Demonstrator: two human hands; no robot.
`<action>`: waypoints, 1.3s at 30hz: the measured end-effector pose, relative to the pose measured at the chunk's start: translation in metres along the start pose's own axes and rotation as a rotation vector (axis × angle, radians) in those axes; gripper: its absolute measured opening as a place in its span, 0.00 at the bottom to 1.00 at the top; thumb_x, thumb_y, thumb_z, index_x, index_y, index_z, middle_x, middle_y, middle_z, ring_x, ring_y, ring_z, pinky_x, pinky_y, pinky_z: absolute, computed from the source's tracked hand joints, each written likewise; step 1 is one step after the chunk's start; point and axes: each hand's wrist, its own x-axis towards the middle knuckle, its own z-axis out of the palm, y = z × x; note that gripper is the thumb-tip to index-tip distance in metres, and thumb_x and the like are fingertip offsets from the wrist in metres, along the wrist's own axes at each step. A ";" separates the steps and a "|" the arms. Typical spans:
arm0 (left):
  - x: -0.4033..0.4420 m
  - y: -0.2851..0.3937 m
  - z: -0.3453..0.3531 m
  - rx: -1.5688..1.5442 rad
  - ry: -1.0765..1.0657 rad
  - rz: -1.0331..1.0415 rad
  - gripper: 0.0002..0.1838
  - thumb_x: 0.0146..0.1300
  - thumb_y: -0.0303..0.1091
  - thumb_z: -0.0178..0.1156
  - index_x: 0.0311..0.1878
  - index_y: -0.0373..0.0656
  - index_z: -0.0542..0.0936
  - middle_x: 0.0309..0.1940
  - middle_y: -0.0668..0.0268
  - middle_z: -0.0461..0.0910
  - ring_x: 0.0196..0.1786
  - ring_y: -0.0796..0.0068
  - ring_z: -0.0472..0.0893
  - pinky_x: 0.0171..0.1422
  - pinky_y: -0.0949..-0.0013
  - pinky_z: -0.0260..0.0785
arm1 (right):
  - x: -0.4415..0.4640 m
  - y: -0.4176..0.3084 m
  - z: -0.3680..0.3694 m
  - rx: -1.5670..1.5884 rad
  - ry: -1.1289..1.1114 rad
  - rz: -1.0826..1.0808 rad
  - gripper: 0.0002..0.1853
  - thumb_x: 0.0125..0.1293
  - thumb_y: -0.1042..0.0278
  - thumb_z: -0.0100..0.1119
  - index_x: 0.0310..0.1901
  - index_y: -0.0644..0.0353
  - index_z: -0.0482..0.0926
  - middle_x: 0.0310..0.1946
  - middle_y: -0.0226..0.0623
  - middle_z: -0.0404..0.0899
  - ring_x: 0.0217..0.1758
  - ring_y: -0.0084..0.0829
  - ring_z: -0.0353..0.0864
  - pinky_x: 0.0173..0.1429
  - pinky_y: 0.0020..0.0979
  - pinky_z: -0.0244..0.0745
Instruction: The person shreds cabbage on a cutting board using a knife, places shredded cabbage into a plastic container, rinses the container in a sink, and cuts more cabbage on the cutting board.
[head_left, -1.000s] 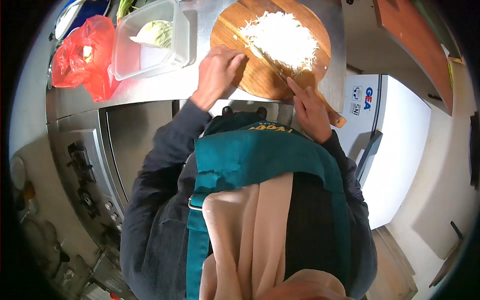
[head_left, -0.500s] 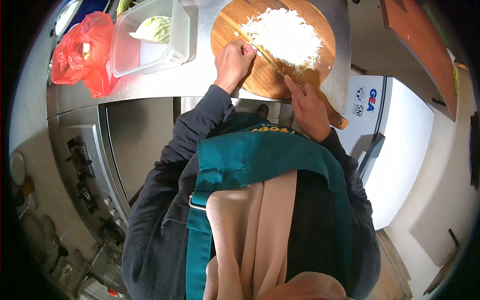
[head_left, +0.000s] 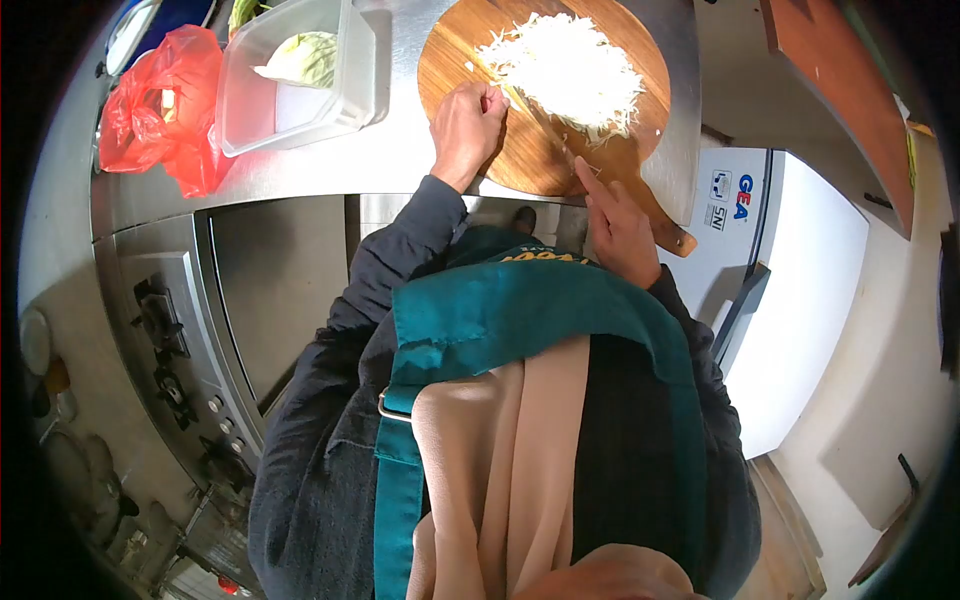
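Observation:
On a round wooden cutting board (head_left: 445, 62) lies a heap of shredded cabbage (head_left: 565, 75). My right hand (head_left: 622, 230) is closed on the handle of a knife (head_left: 537, 117), its index finger stretched along the top of the blade. The blade runs slantwise across the board, between the heap and my left hand, and mirrors the wood. My left hand (head_left: 468, 132) has its fingers curled and pinched at the board's left side, close to the blade. A small pale bit of cabbage shows at its fingertips, mostly hidden by them.
Left of the board, a clear plastic container (head_left: 352, 112) holds a cabbage chunk (head_left: 308, 60). A red plastic bag (head_left: 170, 115) stands beyond it on the steel counter (head_left: 275, 170). A stove (head_left: 185, 300) is at lower left, a white fridge (head_left: 810, 290) at right.
My right hand has shifted slightly down and right with the knife, drawing it back a little toward me. My left hand stays in nearly the same spot.

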 end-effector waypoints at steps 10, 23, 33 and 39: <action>0.001 0.001 0.000 0.018 0.006 0.015 0.10 0.55 0.37 0.63 0.27 0.39 0.80 0.26 0.57 0.78 0.33 0.55 0.79 0.37 0.56 0.68 | 0.003 -0.003 -0.002 -0.077 -0.008 -0.054 0.28 0.64 0.73 0.48 0.66 0.44 0.63 0.33 0.42 0.69 0.31 0.48 0.77 0.34 0.46 0.73; 0.014 0.007 -0.012 -0.007 -0.117 0.233 0.10 0.58 0.36 0.59 0.33 0.38 0.82 0.28 0.54 0.79 0.34 0.54 0.79 0.40 0.57 0.69 | -0.015 0.025 -0.018 0.322 0.033 -0.012 0.24 0.65 0.75 0.46 0.63 0.51 0.70 0.35 0.44 0.76 0.41 0.36 0.78 0.46 0.32 0.71; 0.079 0.055 -0.009 0.358 -0.294 0.948 0.11 0.53 0.36 0.62 0.37 0.39 0.82 0.33 0.55 0.78 0.39 0.53 0.79 0.43 0.59 0.70 | -0.004 0.001 0.002 0.150 0.000 -0.142 0.24 0.60 0.75 0.49 0.61 0.54 0.71 0.35 0.46 0.77 0.38 0.45 0.77 0.41 0.38 0.74; 0.081 0.069 -0.037 0.344 -0.391 0.692 0.11 0.54 0.33 0.63 0.38 0.37 0.81 0.30 0.58 0.82 0.33 0.60 0.81 0.39 0.62 0.72 | 0.006 0.026 0.003 0.166 0.172 -0.192 0.25 0.58 0.74 0.49 0.60 0.57 0.71 0.32 0.49 0.76 0.41 0.45 0.75 0.42 0.39 0.73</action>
